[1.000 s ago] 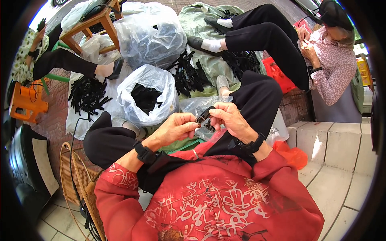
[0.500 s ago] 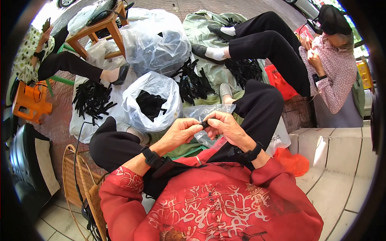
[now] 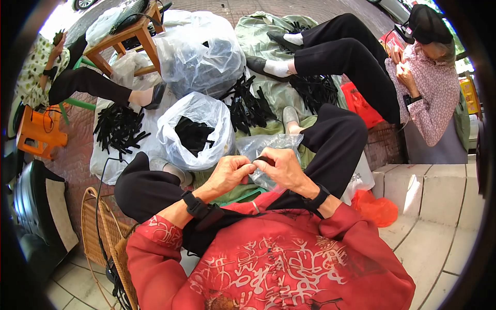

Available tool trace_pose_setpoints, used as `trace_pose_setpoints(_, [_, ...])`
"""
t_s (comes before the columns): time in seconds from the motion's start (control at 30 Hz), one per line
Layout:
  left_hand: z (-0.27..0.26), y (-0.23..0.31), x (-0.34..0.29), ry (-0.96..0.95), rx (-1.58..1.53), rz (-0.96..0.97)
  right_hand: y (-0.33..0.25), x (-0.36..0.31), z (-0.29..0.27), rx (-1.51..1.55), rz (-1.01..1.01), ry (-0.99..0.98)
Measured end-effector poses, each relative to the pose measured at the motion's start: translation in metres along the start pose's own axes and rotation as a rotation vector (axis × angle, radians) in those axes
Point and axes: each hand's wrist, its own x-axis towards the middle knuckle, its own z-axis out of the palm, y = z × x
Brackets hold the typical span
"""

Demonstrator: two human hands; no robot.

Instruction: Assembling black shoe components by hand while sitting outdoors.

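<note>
Above my lap, my left hand point(image 3: 229, 172) and my right hand point(image 3: 284, 168) meet with fingertips pinched together. Between them is a small black strip-like piece point(image 3: 265, 159), partly covered by my right thumb and fingers; its exact kind is too small to make out. Just past my hands lies a clear plastic bag point(image 3: 268, 146). A white translucent bag point(image 3: 223, 121), with black pieces inside, stands open beyond my left hand. A pile of black strips point(image 3: 248, 106) lies behind it.
More black strips lie in piles at left point(image 3: 119, 129) and far right point(image 3: 315, 93). Two people sit across, one with a patterned blouse point(image 3: 431, 103), one in a dotted sleeve point(image 3: 33, 72). Nearby are a wooden stool point(image 3: 142, 36), orange stool point(image 3: 41, 137), wicker chair point(image 3: 98, 227) and red bag point(image 3: 380, 209).
My right hand has turned slightly over the black piece, covering more of it. My fingertips have drawn closer together and shifted a little; the surroundings look the same.
</note>
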Motion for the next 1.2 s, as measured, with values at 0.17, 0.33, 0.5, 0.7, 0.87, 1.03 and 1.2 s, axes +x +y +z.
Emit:
trace_pose_setpoints(0.17, [-0.002,-0.001,0.008,-0.066,-0.037,-0.121,0.014,0.011,-0.008,0.487,0.317,-0.267])
trace_pose_setpoints(0.33, [-0.012,0.0,0.006,-0.111,-0.061,-0.168,0.033,0.026,-0.029,0.238,0.267,-0.521])
trace_pose_setpoints(0.5, [-0.021,-0.006,0.005,0.042,-0.324,-0.192,0.042,0.05,-0.069,0.569,0.556,-0.364])
trace_pose_setpoints(0.7, [-0.026,-0.021,0.0,0.272,-0.635,-0.276,0.106,0.085,-0.017,0.906,0.77,-0.087])
trace_pose_setpoints(0.87, [-0.029,-0.035,0.003,0.289,-0.609,-0.323,0.17,0.1,0.036,0.953,0.816,0.193])
trace_pose_setpoints(1.03, [-0.037,-0.054,0.01,0.349,-0.58,-0.399,0.193,0.103,0.05,0.769,0.888,0.178])
trace_pose_setpoints(1.2, [-0.042,-0.074,0.01,0.407,-0.579,-0.48,0.165,0.098,0.015,1.211,0.667,-0.163])
